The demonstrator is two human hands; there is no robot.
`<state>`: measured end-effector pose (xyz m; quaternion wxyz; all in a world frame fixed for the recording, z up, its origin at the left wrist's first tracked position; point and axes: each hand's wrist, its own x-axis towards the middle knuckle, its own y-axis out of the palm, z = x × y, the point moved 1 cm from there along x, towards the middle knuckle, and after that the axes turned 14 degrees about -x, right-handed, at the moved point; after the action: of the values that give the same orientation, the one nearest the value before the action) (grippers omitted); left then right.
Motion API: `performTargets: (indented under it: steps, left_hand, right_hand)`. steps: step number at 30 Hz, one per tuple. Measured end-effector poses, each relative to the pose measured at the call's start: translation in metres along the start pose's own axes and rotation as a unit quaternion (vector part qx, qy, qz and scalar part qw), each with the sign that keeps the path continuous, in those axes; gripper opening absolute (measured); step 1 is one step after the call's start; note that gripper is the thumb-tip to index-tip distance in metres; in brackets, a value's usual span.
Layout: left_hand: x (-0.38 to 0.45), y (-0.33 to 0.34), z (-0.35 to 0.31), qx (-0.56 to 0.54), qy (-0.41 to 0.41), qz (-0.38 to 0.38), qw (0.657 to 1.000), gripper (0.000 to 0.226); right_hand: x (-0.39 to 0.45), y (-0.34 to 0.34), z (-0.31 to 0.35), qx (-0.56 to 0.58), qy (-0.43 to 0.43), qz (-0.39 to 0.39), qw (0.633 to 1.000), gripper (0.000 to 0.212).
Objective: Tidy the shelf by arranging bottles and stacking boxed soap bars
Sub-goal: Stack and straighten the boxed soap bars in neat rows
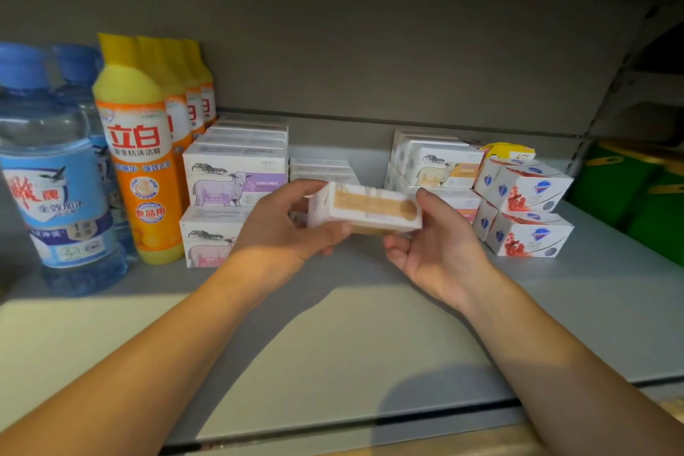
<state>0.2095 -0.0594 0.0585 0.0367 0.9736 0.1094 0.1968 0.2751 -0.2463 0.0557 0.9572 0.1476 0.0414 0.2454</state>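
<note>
The grey shelf (370, 326) carries everything. At its left stand two blue bottles (55, 174), the rear one mostly hidden, and a row of four yellow-orange detergent bottles (142, 167), only the front one fully readable. Beside them sit sheep-printed soap boxes (235, 178) stacked two high, the rows behind hard to count. Right of centre is another sheep-box stack (440, 167), then four red-and-white boxes (525, 211) in two layers, with a yellow pack (512, 151) partly hidden behind. Above the shelf's middle, one tan-labelled soap box (366, 207) is gripped by the left hand (285, 229) and the right hand (436, 244) at its two ends; its print is blurred.
</note>
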Motion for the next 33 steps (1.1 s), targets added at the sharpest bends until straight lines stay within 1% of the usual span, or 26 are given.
performTargets:
  steps: [2,3,4,5,7,10,13,16,18,21,23,25,26,28,29,30,31,32,33]
  left_hand:
    - [0.002,0.000,-0.002,-0.022,-0.009,-0.038,0.999,0.020]
    - [0.002,-0.001,-0.002,-0.027,-0.018,-0.052,0.998,0.011]
    - [0.002,0.000,-0.002,-0.026,-0.030,-0.064,0.997,0.009]
    - [0.002,0.000,-0.001,-0.018,-0.040,-0.073,0.996,0.016]
    - [0.001,0.000,0.001,-0.010,-0.061,-0.076,0.995,0.032]
    - [0.000,0.001,0.003,-0.017,-0.078,-0.061,0.995,0.047]
    - [-0.002,0.003,0.003,0.000,-0.084,-0.045,0.995,0.053]
    - [-0.003,0.004,0.002,0.010,-0.091,-0.044,0.995,0.056]
    - [-0.004,0.004,0.002,0.012,-0.087,-0.047,0.995,0.054]
    - [-0.004,0.004,0.001,-0.015,-0.082,-0.047,0.995,0.040]
    - [-0.004,0.005,-0.001,-0.046,-0.095,-0.052,0.993,0.030]
    - [-0.004,0.005,-0.003,-0.083,-0.102,-0.051,0.990,0.023]
    - [-0.005,0.006,-0.004,-0.106,-0.103,-0.043,0.988,0.023]
    - [-0.006,0.007,-0.006,-0.167,-0.110,-0.025,0.979,0.041]
    - [-0.007,0.007,-0.007,-0.195,-0.115,-0.021,0.974,0.047]
    - [-0.007,0.008,-0.007,-0.211,-0.117,-0.021,0.970,0.048]
    - [-0.007,0.009,-0.007,-0.201,-0.114,-0.027,0.973,0.047]
    - [-0.007,0.010,-0.005,-0.154,-0.103,-0.038,0.982,0.050]
    - [-0.007,0.011,-0.005,-0.085,-0.082,-0.046,0.992,0.054]
  right_hand:
    - [-0.001,0.000,0.000,-0.015,-0.054,0.048,0.997,0.036]
    - [-0.001,0.000,-0.001,-0.053,-0.086,0.054,0.993,0.031]
    - [0.000,0.001,-0.002,-0.096,-0.118,0.047,0.987,0.026]
    - [0.000,0.001,-0.003,-0.132,-0.142,0.033,0.980,0.023]
    - [0.000,0.001,-0.003,-0.165,-0.163,0.003,0.973,0.017]
    - [0.000,0.001,-0.001,-0.174,-0.154,-0.036,0.972,0.015]
    - [-0.001,0.001,-0.001,-0.183,-0.128,-0.072,0.972,0.027]
    - [-0.002,0.001,-0.001,-0.201,-0.118,-0.083,0.969,0.032]
    - [-0.003,0.000,-0.001,-0.233,-0.127,-0.087,0.960,0.034]
    - [-0.002,-0.003,-0.001,-0.261,-0.156,-0.083,0.949,0.026]
    - [-0.003,-0.003,0.001,-0.235,-0.159,-0.064,0.957,0.017]
    - [-0.003,-0.001,0.003,-0.166,-0.140,-0.030,0.976,0.014]
    - [-0.003,-0.001,0.004,-0.125,-0.126,-0.017,0.984,0.019]
    - [-0.002,-0.001,0.003,-0.086,-0.106,-0.022,0.990,0.029]
    - [-0.001,-0.001,0.003,-0.096,-0.110,-0.033,0.989,0.025]
    - [0.001,-0.002,0.001,-0.121,-0.127,-0.043,0.983,0.016]
    - [0.002,-0.002,0.000,-0.152,-0.148,-0.050,0.976,0.005]
    - [0.002,-0.002,-0.002,-0.190,-0.174,-0.056,0.965,0.010]
    - [0.002,-0.002,-0.002,-0.226,-0.199,-0.059,0.952,0.023]
